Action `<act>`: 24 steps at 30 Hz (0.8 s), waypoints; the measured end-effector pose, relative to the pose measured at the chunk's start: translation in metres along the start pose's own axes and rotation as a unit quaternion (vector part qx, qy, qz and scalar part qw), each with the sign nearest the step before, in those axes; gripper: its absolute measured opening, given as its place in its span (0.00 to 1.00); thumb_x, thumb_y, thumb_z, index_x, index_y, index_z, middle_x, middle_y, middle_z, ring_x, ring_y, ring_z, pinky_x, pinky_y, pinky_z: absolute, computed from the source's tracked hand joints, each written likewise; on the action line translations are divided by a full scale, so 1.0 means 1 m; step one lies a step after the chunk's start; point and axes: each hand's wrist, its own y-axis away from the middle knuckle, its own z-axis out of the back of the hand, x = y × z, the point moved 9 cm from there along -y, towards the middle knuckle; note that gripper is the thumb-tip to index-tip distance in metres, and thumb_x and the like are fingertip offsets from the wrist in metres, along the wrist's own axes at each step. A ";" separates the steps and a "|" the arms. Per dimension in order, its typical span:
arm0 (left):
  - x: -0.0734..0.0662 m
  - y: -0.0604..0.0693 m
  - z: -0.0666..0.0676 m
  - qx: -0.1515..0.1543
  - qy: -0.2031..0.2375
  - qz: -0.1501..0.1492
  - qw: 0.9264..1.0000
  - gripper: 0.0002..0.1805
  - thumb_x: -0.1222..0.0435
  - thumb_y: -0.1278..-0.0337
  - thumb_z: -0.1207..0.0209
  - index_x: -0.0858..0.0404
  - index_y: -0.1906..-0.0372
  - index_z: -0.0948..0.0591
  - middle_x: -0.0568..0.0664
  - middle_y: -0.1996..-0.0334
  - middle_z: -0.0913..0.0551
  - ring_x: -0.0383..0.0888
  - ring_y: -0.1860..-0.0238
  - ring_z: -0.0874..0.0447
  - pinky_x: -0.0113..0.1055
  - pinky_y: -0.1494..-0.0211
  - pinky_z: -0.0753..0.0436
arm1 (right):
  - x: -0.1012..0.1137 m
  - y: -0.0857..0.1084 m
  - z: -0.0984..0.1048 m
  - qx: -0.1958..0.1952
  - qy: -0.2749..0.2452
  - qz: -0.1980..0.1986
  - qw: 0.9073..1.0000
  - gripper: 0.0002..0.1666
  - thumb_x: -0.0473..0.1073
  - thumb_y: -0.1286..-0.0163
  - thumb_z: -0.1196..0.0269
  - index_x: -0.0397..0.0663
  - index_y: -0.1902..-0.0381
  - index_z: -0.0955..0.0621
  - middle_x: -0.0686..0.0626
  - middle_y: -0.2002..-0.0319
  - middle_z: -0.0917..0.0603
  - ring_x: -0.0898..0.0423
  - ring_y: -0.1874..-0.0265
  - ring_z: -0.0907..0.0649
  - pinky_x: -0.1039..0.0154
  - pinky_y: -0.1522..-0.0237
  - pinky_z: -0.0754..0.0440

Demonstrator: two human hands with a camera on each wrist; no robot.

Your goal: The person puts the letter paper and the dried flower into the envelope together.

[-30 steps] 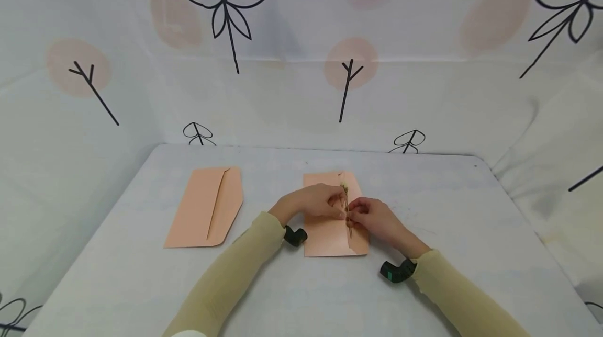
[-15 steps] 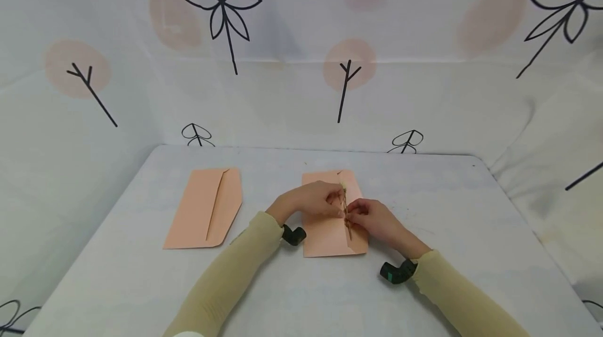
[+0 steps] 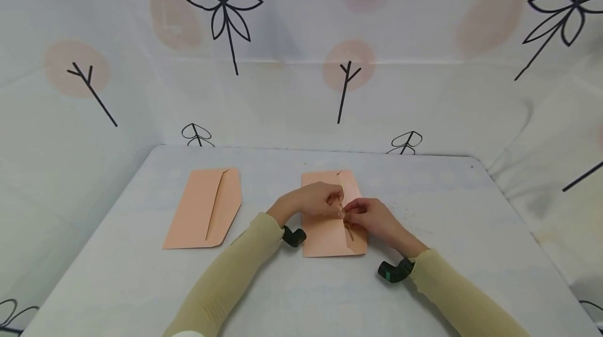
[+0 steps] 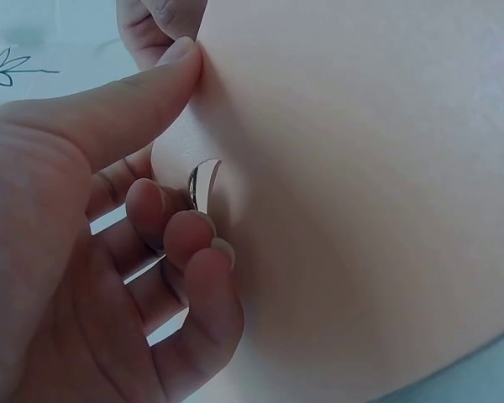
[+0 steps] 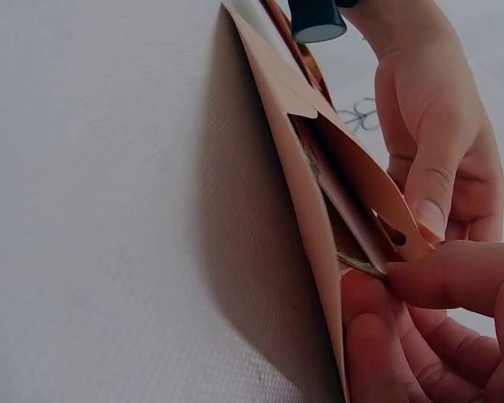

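A peach envelope point(image 3: 325, 235) lies on the table under both hands, its pocket spread open along the right side. My left hand point(image 3: 313, 200) pinches the pocket's edge between thumb and fingers; in the right wrist view that raised edge point(image 5: 382, 197) bows away from the back panel. My right hand point(image 3: 377, 220) pinches a thin dried flower stem point(image 5: 361, 266) at the opening. Part of the dried flower point(image 5: 312, 164) shows inside the pocket in the right wrist view. From the head view only the lower stem point(image 3: 348, 230) is visible, over the envelope's flap.
A second peach envelope point(image 3: 198, 211) lies to the left on the white table point(image 3: 306, 295), its flap side up and pointing right. Patterned white cloth point(image 3: 282, 96) hangs behind the table and at its sides. Black wrist cameras point(image 3: 394, 271) sit at both wrists.
The dried flower has shifted left into the pocket, and its head no longer shows above the left fingertips. My right hand has moved slightly left with the stem; my left hand keeps its place.
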 end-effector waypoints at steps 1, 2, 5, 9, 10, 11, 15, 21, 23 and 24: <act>0.000 0.000 0.000 -0.001 -0.001 -0.001 1.000 0.13 0.53 0.40 0.33 0.52 0.59 0.25 0.43 0.76 0.29 0.39 0.73 0.30 0.30 0.69 0.33 | 0.000 0.000 0.000 -0.001 0.002 0.001 1.000 0.12 0.38 0.33 0.34 0.38 0.54 0.17 0.47 0.64 0.13 0.55 0.65 0.17 0.62 0.62 0.18; -0.001 0.001 0.000 -0.002 -0.001 -0.002 1.000 0.13 0.53 0.40 0.33 0.52 0.59 0.25 0.43 0.76 0.29 0.38 0.73 0.30 0.30 0.69 0.33 | 0.000 -0.001 -0.001 -0.002 0.006 0.002 1.000 0.12 0.39 0.33 0.34 0.38 0.55 0.17 0.48 0.64 0.13 0.55 0.65 0.17 0.62 0.62 0.18; -0.001 0.001 0.000 -0.002 -0.002 -0.005 1.000 0.13 0.53 0.39 0.33 0.52 0.59 0.25 0.42 0.76 0.29 0.38 0.74 0.30 0.30 0.69 0.33 | -0.001 -0.002 -0.002 -0.003 0.009 0.003 1.000 0.11 0.39 0.33 0.34 0.39 0.55 0.16 0.49 0.64 0.13 0.55 0.65 0.18 0.62 0.62 0.19; 0.000 0.001 0.000 0.000 -0.002 -0.007 1.000 0.14 0.53 0.39 0.33 0.53 0.59 0.25 0.42 0.76 0.29 0.37 0.74 0.30 0.29 0.70 0.34 | 0.001 -0.003 -0.004 0.001 -0.004 0.006 1.000 0.12 0.39 0.34 0.32 0.39 0.55 0.17 0.49 0.65 0.14 0.55 0.66 0.18 0.62 0.62 0.19; -0.001 0.001 0.000 0.001 -0.002 -0.007 1.000 0.14 0.53 0.39 0.33 0.53 0.59 0.25 0.42 0.76 0.29 0.37 0.75 0.30 0.29 0.70 0.34 | 0.001 -0.003 -0.004 0.002 -0.008 0.008 1.000 0.13 0.39 0.34 0.32 0.38 0.54 0.17 0.48 0.66 0.14 0.55 0.66 0.18 0.62 0.63 0.19; 0.000 0.000 0.000 0.002 -0.002 -0.007 1.000 0.14 0.53 0.39 0.33 0.53 0.59 0.25 0.42 0.76 0.29 0.37 0.75 0.30 0.29 0.71 0.34 | 0.001 -0.003 -0.004 0.002 -0.009 0.010 1.000 0.13 0.39 0.34 0.32 0.38 0.55 0.17 0.49 0.67 0.14 0.55 0.66 0.18 0.62 0.63 0.19; 0.000 0.000 0.000 0.002 0.001 -0.007 1.000 0.14 0.53 0.40 0.33 0.53 0.59 0.25 0.42 0.76 0.29 0.38 0.75 0.30 0.29 0.71 0.34 | 0.001 -0.004 -0.004 0.001 -0.007 0.014 1.000 0.13 0.40 0.35 0.31 0.38 0.55 0.17 0.49 0.67 0.14 0.56 0.67 0.18 0.63 0.64 0.19; 0.000 -0.001 -0.001 -0.001 0.002 -0.013 1.000 0.14 0.53 0.40 0.33 0.53 0.59 0.25 0.42 0.76 0.28 0.37 0.74 0.30 0.29 0.70 0.34 | 0.002 -0.005 -0.007 0.011 -0.030 0.018 0.999 0.15 0.40 0.34 0.32 0.35 0.53 0.16 0.46 0.64 0.13 0.55 0.66 0.15 0.62 0.63 0.17; 0.000 -0.001 -0.001 -0.001 0.003 -0.016 1.000 0.14 0.53 0.40 0.33 0.53 0.59 0.25 0.42 0.76 0.28 0.37 0.75 0.30 0.29 0.70 0.33 | 0.003 -0.005 -0.008 0.014 -0.033 0.022 0.999 0.15 0.39 0.34 0.32 0.34 0.52 0.16 0.45 0.63 0.13 0.55 0.66 0.15 0.62 0.63 0.17; 0.000 0.000 0.000 -0.002 0.003 -0.017 1.000 0.13 0.54 0.40 0.33 0.53 0.59 0.25 0.42 0.76 0.28 0.38 0.75 0.30 0.30 0.70 0.33 | 0.003 -0.005 -0.008 0.016 -0.035 0.022 0.999 0.15 0.38 0.33 0.33 0.33 0.52 0.16 0.45 0.63 0.13 0.55 0.66 0.15 0.62 0.63 0.17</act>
